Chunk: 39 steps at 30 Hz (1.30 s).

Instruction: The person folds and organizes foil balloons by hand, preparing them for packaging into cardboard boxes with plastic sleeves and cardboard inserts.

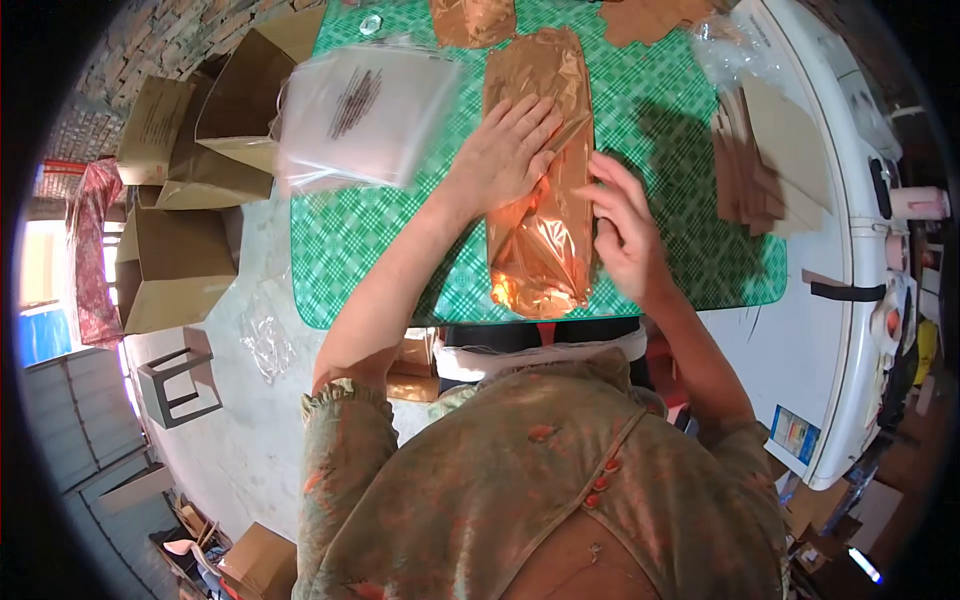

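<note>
A long copper-coloured foil bag (548, 240) lies lengthwise on the green checked tabletop (400, 272), its near end close to the front edge. The foil is shiny and creased. My left hand (515, 150) rests flat on the upper half of the bag, fingers stretched out away from me. At the bag's right edge is my right hand (626, 232), fingers partly bent and apart, fingertips right at the foil. Further back lies another copper foil piece (474, 20), cut off by the top of the view.
Left of the bag lies a stack of clear plastic bags (365, 115) with dark print. Flat cardboard pieces (765, 150) overlap the table's right side, near a white appliance (840, 300). Open cardboard boxes (185, 265) stand at left, above a small stool (180, 385) on the floor.
</note>
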Tool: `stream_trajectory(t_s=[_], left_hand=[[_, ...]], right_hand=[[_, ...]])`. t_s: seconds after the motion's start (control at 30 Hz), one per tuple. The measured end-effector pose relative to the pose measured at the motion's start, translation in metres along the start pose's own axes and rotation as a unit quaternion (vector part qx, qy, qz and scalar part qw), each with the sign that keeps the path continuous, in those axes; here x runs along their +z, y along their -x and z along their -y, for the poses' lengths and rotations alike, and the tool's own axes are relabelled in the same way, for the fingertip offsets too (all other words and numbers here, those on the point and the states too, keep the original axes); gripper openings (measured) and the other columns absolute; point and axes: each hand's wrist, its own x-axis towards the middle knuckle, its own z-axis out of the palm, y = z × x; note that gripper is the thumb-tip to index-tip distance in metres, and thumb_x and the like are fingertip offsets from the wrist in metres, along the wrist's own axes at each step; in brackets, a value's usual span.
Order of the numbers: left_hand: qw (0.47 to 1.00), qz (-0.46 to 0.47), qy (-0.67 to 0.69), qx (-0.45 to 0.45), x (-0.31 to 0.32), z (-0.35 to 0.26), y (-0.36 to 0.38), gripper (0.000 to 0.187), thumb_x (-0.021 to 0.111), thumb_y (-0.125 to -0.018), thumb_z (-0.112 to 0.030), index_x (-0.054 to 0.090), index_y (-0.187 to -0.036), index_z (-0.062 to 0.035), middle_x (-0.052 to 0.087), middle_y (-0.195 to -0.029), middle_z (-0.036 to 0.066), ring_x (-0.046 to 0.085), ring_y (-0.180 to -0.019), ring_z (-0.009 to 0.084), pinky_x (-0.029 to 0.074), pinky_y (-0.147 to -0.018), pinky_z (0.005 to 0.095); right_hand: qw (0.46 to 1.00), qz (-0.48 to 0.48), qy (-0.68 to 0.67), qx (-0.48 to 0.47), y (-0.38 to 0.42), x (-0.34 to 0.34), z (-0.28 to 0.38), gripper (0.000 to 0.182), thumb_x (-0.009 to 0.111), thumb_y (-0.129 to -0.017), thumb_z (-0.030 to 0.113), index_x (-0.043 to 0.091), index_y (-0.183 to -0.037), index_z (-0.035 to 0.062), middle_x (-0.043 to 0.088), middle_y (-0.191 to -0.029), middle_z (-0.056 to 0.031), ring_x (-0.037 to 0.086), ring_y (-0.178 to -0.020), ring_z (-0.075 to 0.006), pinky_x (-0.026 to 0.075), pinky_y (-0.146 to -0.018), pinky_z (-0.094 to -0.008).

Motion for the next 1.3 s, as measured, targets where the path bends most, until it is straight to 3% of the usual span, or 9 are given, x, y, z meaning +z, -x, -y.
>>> stream_trajectory(t_s=[0.07, 0.1, 0.2, 0.33, 0.5, 0.87, 1.03, 1.3], left_hand=[[1.000, 0.012, 0.000, -0.003, -0.003, 0.000, -0.001, 0.057, 0.046, -0.109, -0.036, 0.048, -0.158, -0.0062, 0.045, -0.166, 0.012, 0.036, -0.156, 0.0294, 0.025, -0.130, 0.0467], [1.000, 0.023, 0.002, -0.005, -0.003, 0.000, -0.002, 0.058, 0.046, -0.109, -0.034, 0.046, -0.159, -0.0065, 0.042, -0.167, 0.012, 0.034, -0.157, 0.0293, 0.024, -0.131, 0.0463], [0.999, 0.038, -0.001, -0.007, -0.002, -0.001, -0.001, 0.058, 0.047, -0.109, -0.032, 0.043, -0.161, -0.0072, 0.040, -0.169, 0.012, 0.031, -0.159, 0.0294, 0.023, -0.131, 0.0466], [1.000, 0.014, -0.027, 0.008, -0.001, 0.001, -0.001, 0.056, 0.047, -0.109, -0.035, 0.050, -0.157, -0.0054, 0.046, -0.165, 0.012, 0.037, -0.155, 0.0291, 0.027, -0.129, 0.0474], [0.999, 0.035, -0.012, 0.014, -0.003, 0.002, -0.001, 0.054, 0.046, -0.110, -0.029, 0.046, -0.160, -0.0076, 0.041, -0.168, 0.013, 0.033, -0.158, 0.0312, 0.024, -0.131, 0.0489], [0.998, 0.063, 0.001, -0.008, -0.017, -0.046, 0.032, 0.054, 0.048, -0.109, -0.029, 0.049, -0.158, -0.0073, 0.041, -0.168, 0.014, 0.032, -0.159, 0.0325, 0.024, -0.130, 0.0488], [0.991, 0.092, 0.086, -0.046, -0.031, -0.071, 0.054, 0.057, 0.045, -0.112, -0.035, 0.044, -0.162, -0.0071, 0.036, -0.171, 0.014, 0.027, -0.161, 0.0301, 0.018, -0.133, 0.0464], [0.923, 0.148, 0.341, -0.101, -0.062, -0.054, 0.060, 0.060, 0.039, -0.114, -0.045, 0.045, -0.161, -0.0078, 0.041, -0.168, 0.015, 0.031, -0.159, 0.0305, 0.022, -0.131, 0.0444]], right_hand=[[0.980, 0.027, 0.177, -0.085, -0.003, -0.002, -0.005, 0.046, 0.062, -0.088, -0.013, 0.068, -0.130, 0.0052, 0.045, -0.158, -0.0188, 0.049, -0.145, -0.0372, 0.051, -0.113, -0.0449], [0.954, 0.015, 0.267, -0.135, -0.009, 0.001, -0.006, 0.038, 0.069, -0.089, -0.002, 0.071, -0.126, 0.0069, 0.053, -0.152, -0.0156, 0.049, -0.144, -0.0370, 0.047, -0.114, -0.0481], [0.905, 0.078, 0.385, -0.166, -0.014, -0.002, -0.013, 0.036, 0.072, -0.089, 0.008, 0.072, -0.125, 0.0090, 0.060, -0.146, -0.0101, 0.049, -0.145, -0.0336, 0.042, -0.118, -0.0493], [0.900, 0.117, 0.355, -0.226, -0.032, 0.000, -0.012, 0.035, 0.066, -0.090, 0.011, 0.072, -0.124, 0.0068, 0.063, -0.145, -0.0084, 0.051, -0.145, -0.0285, 0.040, -0.120, -0.0484], [0.924, 0.119, 0.295, -0.212, -0.034, -0.001, -0.021, 0.036, 0.062, -0.092, 0.009, 0.072, -0.127, 0.0054, 0.067, -0.142, -0.0106, 0.060, -0.137, -0.0273, 0.046, -0.117, -0.0444], [0.944, 0.164, 0.228, -0.174, 0.013, -0.007, -0.007, 0.039, 0.063, -0.092, 0.006, 0.071, -0.131, 0.0064, 0.068, -0.141, -0.0100, 0.057, -0.141, -0.0263, 0.045, -0.119, -0.0452], [0.952, 0.204, 0.162, -0.159, 0.035, -0.013, 0.016, 0.043, 0.068, -0.091, 0.007, 0.069, -0.133, 0.0066, 0.067, -0.142, -0.0110, 0.057, -0.142, -0.0287, 0.047, -0.117, -0.0460], [0.966, 0.246, 0.019, -0.084, 0.031, -0.025, 0.021, 0.046, 0.071, -0.087, 0.004, 0.067, -0.133, 0.0020, 0.070, -0.137, -0.0158, 0.062, -0.135, -0.0355, 0.052, -0.109, -0.0449]])
